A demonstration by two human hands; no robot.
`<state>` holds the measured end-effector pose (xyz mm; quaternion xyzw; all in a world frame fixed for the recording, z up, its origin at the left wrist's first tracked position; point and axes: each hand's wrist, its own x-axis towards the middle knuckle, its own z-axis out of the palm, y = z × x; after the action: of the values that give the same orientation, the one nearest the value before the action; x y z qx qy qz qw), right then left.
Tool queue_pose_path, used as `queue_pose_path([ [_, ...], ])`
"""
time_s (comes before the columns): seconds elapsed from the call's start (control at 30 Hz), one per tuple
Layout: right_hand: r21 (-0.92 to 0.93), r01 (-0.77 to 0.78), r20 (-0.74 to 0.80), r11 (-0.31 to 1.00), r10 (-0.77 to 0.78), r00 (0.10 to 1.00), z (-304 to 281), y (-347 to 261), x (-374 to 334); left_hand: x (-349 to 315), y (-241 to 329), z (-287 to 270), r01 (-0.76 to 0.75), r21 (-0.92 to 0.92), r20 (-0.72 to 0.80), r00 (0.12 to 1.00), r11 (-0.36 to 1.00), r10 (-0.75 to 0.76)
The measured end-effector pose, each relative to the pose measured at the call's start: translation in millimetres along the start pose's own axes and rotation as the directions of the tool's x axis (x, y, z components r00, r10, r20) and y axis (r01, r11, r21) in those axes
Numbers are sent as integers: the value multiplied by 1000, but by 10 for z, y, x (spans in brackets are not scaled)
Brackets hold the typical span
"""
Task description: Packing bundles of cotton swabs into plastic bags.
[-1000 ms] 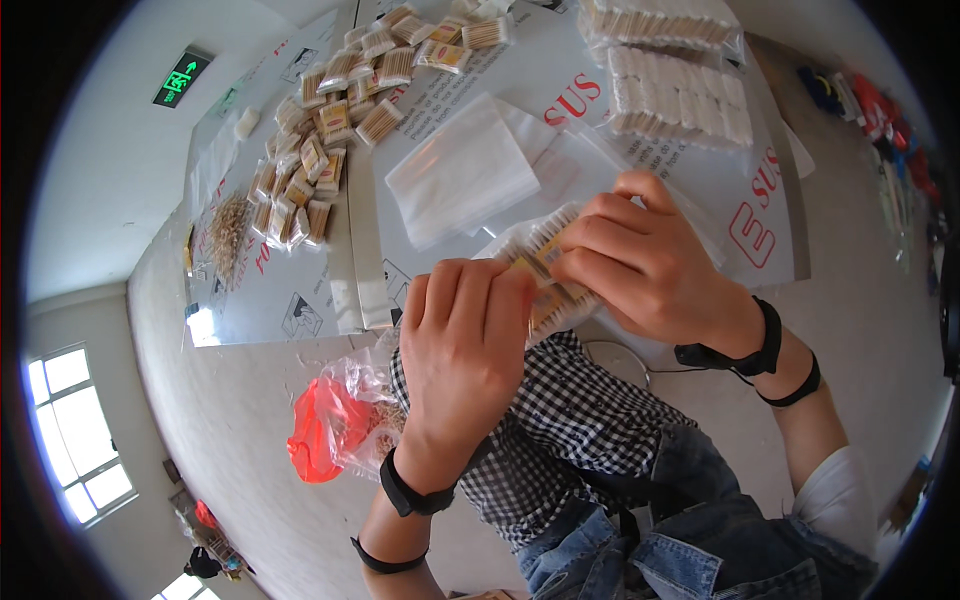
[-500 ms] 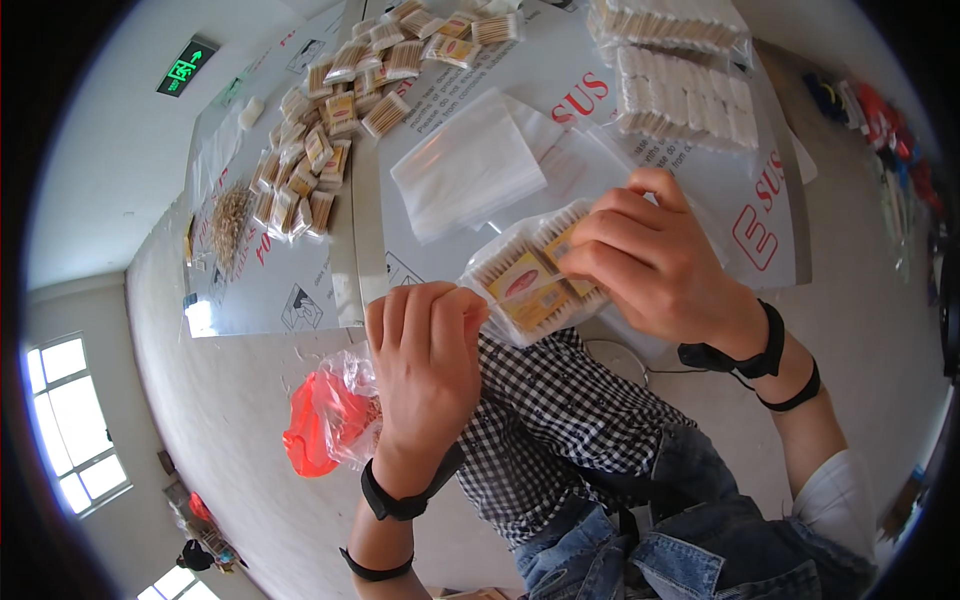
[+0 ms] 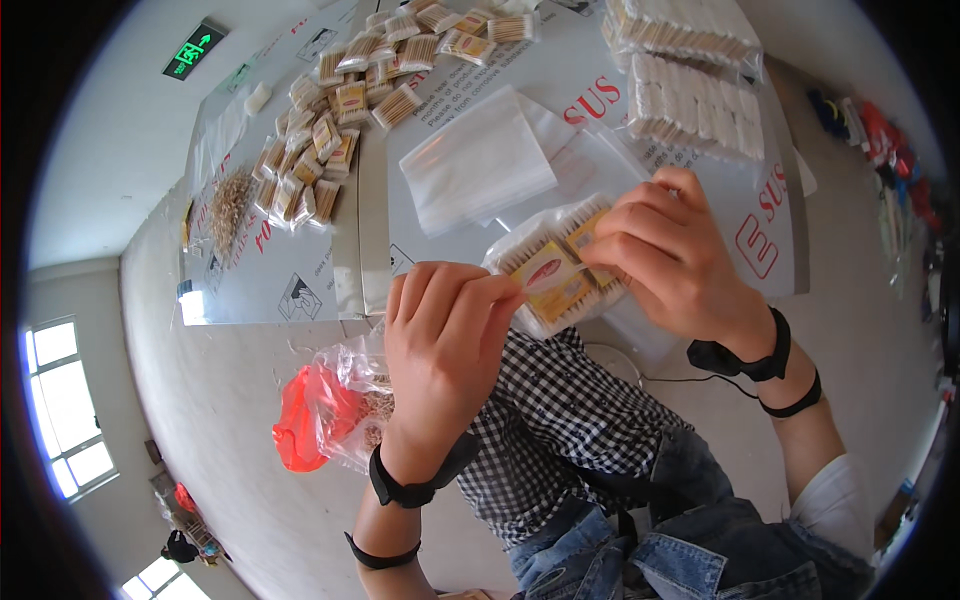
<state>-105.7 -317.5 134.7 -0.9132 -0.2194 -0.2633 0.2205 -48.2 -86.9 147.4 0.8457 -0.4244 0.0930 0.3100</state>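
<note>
A clear plastic bag of cotton swab packs (image 3: 548,278) with yellow labels is held over my lap, just off the table's near edge. My left hand (image 3: 445,345) is closed, thumb and forefinger pinching at the bag's left side beside the yellow label. At its right end, my right hand (image 3: 665,265) has bent fingers gripping the plastic. Behind the bag lies a stack of flat clear plastic bags (image 3: 478,160) on the table. My fingers cover part of the packs' right side.
Many small cotton swab packs (image 3: 345,105) are heaped on the table (image 3: 700,215) at the far left, near a pile of loose sticks (image 3: 230,205). Larger bundles of cotton swabs (image 3: 690,105) stand far right. A red plastic bag (image 3: 300,425) is below the table's left edge.
My left hand has shifted right, its fingertips now further over the bag's face. The bag and my right hand have moved slightly right, while the whole view has shifted a little.
</note>
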Motion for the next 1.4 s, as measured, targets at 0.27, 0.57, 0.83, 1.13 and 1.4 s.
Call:
queue_pose_path([
  [0.27, 3, -13, 23, 1000, 13, 1000, -29, 14, -3, 43, 33, 65, -62, 168, 52, 997, 984, 54],
  [0.57, 20, 2, 5, 1000, -2, 1000, -35, 2, 6, 116, 124, 117, -63, -57, -20, 998, 996, 61],
  [0.83, 8, -8, -7, 1000, 9, 1000, -20, 6, -16, 141, 132, 221, -86, 25, -17, 996, 996, 87],
  [1.13, 5, 1, -11, 1000, -1, 1000, -20, -13, -32, 261, 223, 296, -95, -73, -27, 995, 993, 94],
  [1.4, -17, 15, -11, 1000, -15, 1000, -20, 30, -25, 245, 212, 275, -87, 18, -20, 996, 996, 87],
])
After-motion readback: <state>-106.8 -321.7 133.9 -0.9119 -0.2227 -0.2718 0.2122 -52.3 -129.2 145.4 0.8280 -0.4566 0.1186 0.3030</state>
